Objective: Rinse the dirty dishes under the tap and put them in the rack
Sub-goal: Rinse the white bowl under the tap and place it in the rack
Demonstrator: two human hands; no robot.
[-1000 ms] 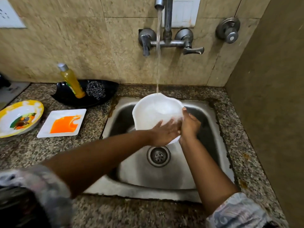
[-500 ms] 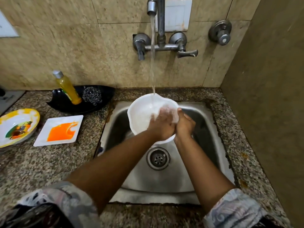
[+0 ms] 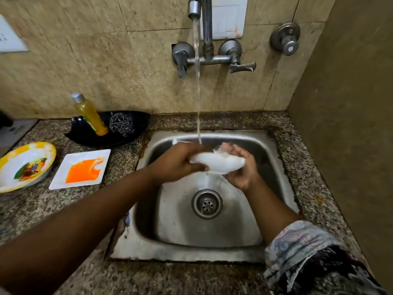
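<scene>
A white bowl (image 3: 219, 163) is held roughly level over the steel sink (image 3: 251, 237), its rim seen from the side. Water from the tap (image 3: 194, 8) falls onto it. My left hand (image 3: 176, 161) grips the bowl's left edge, fingers curled over the rim. My right hand (image 3: 240, 167) cups the bowl's right side from below, with the thumb over the rim. On the counter to the left lie a square white plate with an orange smear (image 3: 81, 169) and a round yellow-rimmed plate with food remains (image 3: 23, 167).
A black dish (image 3: 85, 135) behind the plates holds a yellow soap bottle (image 3: 90, 113) and a steel scrubber (image 3: 121, 124). Tap handles (image 3: 212, 57) stick out from the tiled wall. A side wall (image 3: 350, 124) closes the right. The drain (image 3: 207, 203) sits mid-sink.
The bowl has tipped from facing me to lying nearly flat under the stream. My left hand moved from rubbing inside it to gripping its left edge; my right hand now cups it from below.
</scene>
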